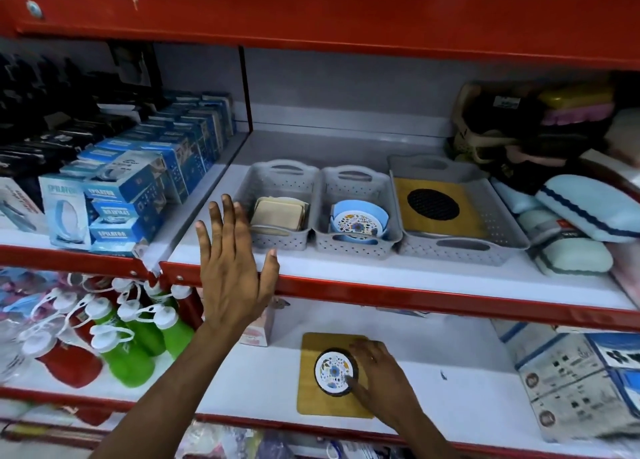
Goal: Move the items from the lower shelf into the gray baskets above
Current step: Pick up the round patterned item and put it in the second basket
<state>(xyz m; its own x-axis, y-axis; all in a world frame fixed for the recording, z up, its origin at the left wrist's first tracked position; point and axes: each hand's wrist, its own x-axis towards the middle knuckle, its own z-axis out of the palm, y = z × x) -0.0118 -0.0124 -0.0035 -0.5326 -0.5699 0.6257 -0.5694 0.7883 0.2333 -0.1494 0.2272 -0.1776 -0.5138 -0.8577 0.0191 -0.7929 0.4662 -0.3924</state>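
Lower shelf (433,386): right hand (381,375) apparently gripping floral disc (335,371) atop wooden board (311,382). Left hand (232,268): spread, empty, below gray baskets (356,240).

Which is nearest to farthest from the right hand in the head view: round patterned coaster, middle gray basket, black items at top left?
From the right hand, on the lower shelf:
1. Round patterned coaster: under its fingertips, on the yellow mat.
2. Middle gray basket: upper shelf, above the hand.
3. Black items: far top left, behind the blue boxes.
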